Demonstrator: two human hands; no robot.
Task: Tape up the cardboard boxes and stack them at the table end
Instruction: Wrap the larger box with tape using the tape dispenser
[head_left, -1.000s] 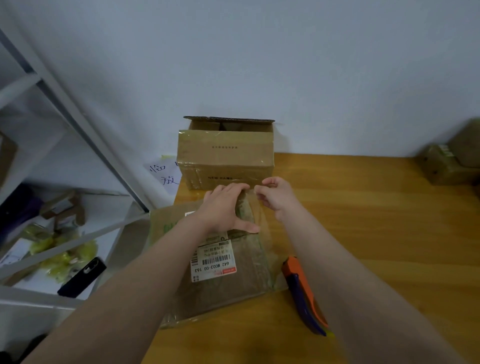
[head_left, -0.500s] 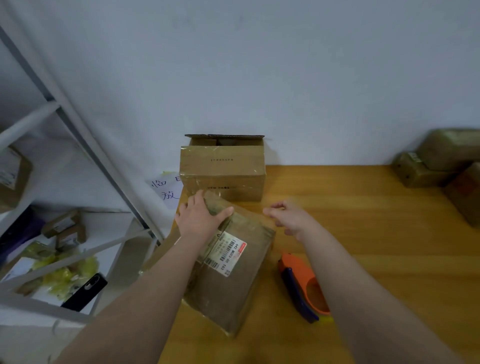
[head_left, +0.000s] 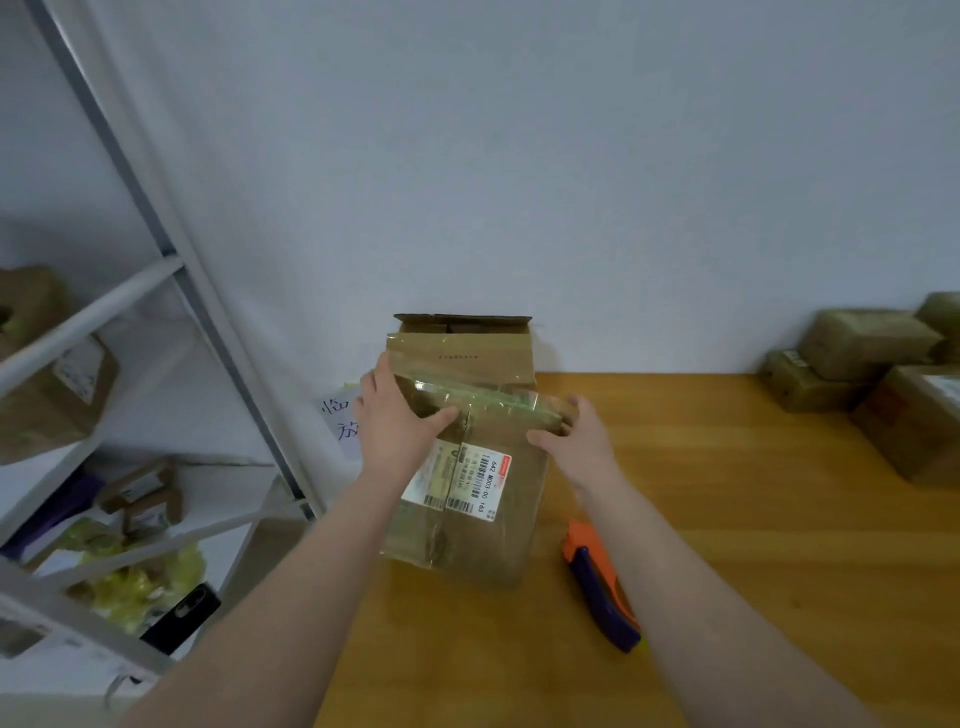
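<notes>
At the left of the frame stands a metal shelf (head_left: 171, 270) holding small cartons and a dark phone (head_left: 182, 616). At centre, the left grip (head_left: 400, 421) lies flat on the far left corner of the labelled cardboard box (head_left: 483, 519), fingers straight and thumb splayed across the glossy tape. That box sits on the counter (head_left: 727, 519) just in front of an open-topped box (head_left: 462, 353). The right grip (head_left: 576, 436) clasps the far right corner, thumb on top and fingers curled round the edge. Lower right of it lies an orange tape dispenser (head_left: 602, 592), and sealed boxes (head_left: 857, 358) pile at the far right. The box looks light and stiff but tape-slick, so opposite side walls seem the safest hold.
</notes>
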